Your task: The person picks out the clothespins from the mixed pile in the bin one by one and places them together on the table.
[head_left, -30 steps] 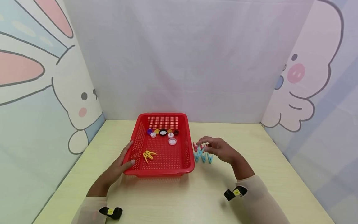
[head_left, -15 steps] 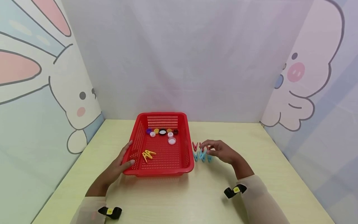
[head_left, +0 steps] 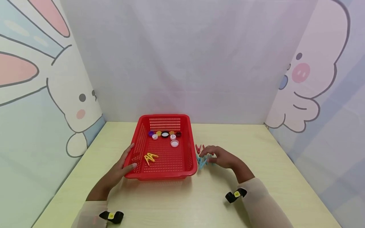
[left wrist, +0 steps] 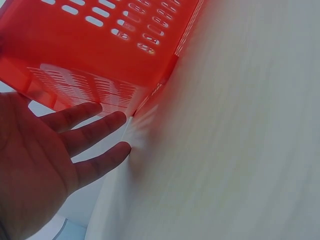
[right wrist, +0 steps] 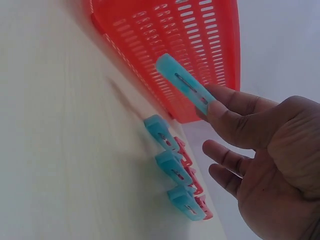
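Right wrist view: right hand (right wrist: 280,155) pinches a blue peg (right wrist: 184,84) by its end, upper centre, best kept clear of the other pegs (right wrist: 172,166). Left wrist view: left hand (left wrist: 47,160), fingers straight, at the basket (left wrist: 100,55), upper left. Head view: a steady basket, left of centre, should help

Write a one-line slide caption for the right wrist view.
Right hand pinches a blue clothespin beside a red basket, three other blue clothespins and three red ones on the table.

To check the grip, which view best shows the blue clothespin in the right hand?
The right wrist view: the blue clothespin appears large, pinched by the right hand. The head view shows it small; the left wrist, nothing.
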The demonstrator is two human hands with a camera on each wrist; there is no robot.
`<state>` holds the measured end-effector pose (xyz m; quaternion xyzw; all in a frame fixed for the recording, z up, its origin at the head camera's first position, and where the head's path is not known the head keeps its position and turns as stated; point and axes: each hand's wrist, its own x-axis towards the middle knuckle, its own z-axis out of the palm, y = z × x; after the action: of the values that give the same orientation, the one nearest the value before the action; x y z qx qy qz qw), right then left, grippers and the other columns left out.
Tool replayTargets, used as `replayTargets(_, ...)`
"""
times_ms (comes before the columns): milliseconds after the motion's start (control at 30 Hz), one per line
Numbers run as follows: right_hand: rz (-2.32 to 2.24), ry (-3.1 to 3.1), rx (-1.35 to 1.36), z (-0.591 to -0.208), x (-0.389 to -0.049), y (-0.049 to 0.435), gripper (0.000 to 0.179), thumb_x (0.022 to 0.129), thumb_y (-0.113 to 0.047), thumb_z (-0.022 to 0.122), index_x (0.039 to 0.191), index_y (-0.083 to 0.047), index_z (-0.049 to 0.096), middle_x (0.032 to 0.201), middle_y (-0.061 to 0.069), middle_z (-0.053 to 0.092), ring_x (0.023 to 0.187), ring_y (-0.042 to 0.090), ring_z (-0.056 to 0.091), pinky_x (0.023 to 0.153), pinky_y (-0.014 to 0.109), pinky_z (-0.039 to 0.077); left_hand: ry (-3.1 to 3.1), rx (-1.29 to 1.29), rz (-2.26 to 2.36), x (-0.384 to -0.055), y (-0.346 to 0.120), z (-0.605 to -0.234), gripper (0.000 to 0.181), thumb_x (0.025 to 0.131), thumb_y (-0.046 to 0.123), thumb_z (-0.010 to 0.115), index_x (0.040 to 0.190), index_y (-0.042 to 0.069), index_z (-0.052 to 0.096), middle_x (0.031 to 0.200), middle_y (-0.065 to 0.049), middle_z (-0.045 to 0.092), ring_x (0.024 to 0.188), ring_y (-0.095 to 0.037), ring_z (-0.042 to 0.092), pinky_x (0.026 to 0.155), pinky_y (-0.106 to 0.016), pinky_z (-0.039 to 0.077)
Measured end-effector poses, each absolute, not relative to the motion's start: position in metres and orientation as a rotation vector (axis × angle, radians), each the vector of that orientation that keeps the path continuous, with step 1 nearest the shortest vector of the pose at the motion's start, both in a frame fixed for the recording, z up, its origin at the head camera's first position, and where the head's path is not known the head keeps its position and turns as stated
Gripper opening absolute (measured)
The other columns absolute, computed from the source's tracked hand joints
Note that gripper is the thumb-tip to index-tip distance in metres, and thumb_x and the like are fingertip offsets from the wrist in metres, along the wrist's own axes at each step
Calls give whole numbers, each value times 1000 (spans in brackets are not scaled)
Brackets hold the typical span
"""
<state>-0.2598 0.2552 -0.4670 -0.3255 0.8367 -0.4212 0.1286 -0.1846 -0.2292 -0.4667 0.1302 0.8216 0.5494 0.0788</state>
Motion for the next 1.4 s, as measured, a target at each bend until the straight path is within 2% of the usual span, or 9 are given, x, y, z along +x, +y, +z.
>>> replayTargets(167, -1191, 2460, -942, -469, -259, 251, 30, 97, 0, 76, 125, -8, 78, 133, 12, 72, 132, 35, 57, 113, 68, 52, 2455, 380, 1649, -185, -230, -467, 105, 100, 22, 71, 177, 27, -1, 163, -27, 36, 134, -42, 56, 92, -35, 68)
replayTargets(367, -1168, 2441, -993, -473, -259, 247, 29, 95, 0, 77, 122, -10, 79, 131, 11, 75, 133, 36, 59, 128, 80, 24, 2453, 397, 1639, -186, -231, -467, 104, 101, 22, 70, 177, 25, -2, 163, -29, 35, 134, -41, 56, 92, -34, 68)
replayTargets(500, -1131, 2437, -1033, -476, -259, 244, 30, 95, 2, 77, 121, -13, 80, 129, 10, 75, 135, 38, 61, 131, 80, 11, 2454, 385, 1638, -186, -231, -467, 104, 101, 22, 70, 177, 27, -2, 163, -28, 35, 135, -41, 56, 92, -34, 68)
replayTargets(800, -1126, 2413, -1017, -477, -257, 239, 32, 95, 3, 77, 119, -17, 81, 129, 8, 76, 139, 39, 59, 132, 79, 9, 2452, 392, 1652, -187, -233, -470, 103, 101, 22, 69, 177, 28, -1, 164, -29, 34, 133, -40, 56, 92, -35, 68)
replayTargets(867, -1118, 2418, -1011, -476, -257, 239, 33, 95, 3, 77, 120, -18, 81, 129, 7, 76, 138, 38, 60, 132, 78, 11, 2451, 396, 1654, -187, -233, -471, 103, 101, 22, 69, 177, 28, -1, 163, -29, 34, 133, -40, 56, 92, -35, 68)
replayTargets(1100, -1168, 2442, -982, -475, -257, 243, 47, 91, 5, 80, 131, -20, 78, 139, 9, 71, 140, 40, 54, 123, 76, 39, 2454, 400, 1655, -187, -233, -470, 104, 101, 22, 70, 177, 28, -1, 163, -28, 35, 134, -41, 55, 92, -35, 68)
replayTargets(1167, -1177, 2467, -955, -474, -256, 243, 46, 92, 3, 80, 131, -20, 77, 140, 10, 70, 140, 40, 54, 122, 75, 41, 2458, 401, 1652, -187, -233, -470, 103, 101, 21, 70, 177, 28, 0, 163, -28, 35, 134, -41, 55, 91, -35, 68)
replayTargets(1267, -1154, 2533, -911, -472, -254, 243, 41, 91, 0, 83, 129, -15, 78, 140, 12, 69, 138, 41, 56, 112, 68, 55, 2463, 401, 1651, -186, -233, -470, 103, 101, 21, 70, 177, 27, 0, 163, -28, 35, 134, -42, 55, 91, -35, 68)
replayTargets(1400, -1133, 2630, -815, -471, -249, 242, 39, 89, -9, 89, 126, -9, 78, 135, 12, 72, 139, 45, 57, 104, 59, 63, 2459, 397, 1654, -186, -233, -470, 103, 102, 21, 70, 177, 28, -1, 163, -28, 35, 134, -42, 56, 91, -35, 68)
